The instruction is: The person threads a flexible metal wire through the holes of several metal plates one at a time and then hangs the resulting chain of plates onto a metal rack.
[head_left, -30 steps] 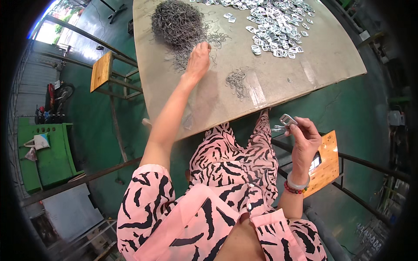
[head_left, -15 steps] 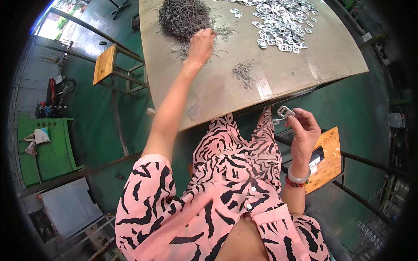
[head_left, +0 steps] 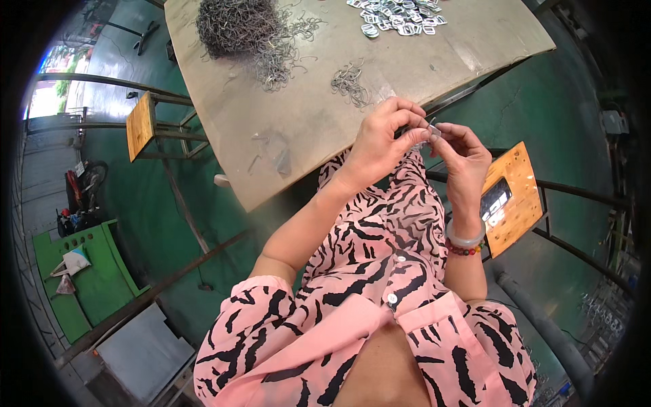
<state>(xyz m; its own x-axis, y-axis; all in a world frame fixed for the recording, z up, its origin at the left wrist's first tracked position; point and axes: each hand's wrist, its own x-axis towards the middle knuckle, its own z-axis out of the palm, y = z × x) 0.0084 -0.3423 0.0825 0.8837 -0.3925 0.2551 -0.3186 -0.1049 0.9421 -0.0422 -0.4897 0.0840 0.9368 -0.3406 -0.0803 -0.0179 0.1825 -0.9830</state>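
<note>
Buckle pinched in right hand, left hand touching it (both curled)

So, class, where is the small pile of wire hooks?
In the head view, the small pile lies on the table, right of the larger heap, beyond the left hand.

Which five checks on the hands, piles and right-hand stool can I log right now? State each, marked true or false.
1. The left hand and right hand meet at a small metal piece. True.
2. The large wire pile lies right of the silver buckles. False: it lies to their left.
3. A small wire heap lies apart from that pile on the table. True.
4. The left wrist wears jewellery. False: the pale bangle and beaded bracelet are on the right.
5. A dark phone-like object lies on the right-hand stool. True.
</note>
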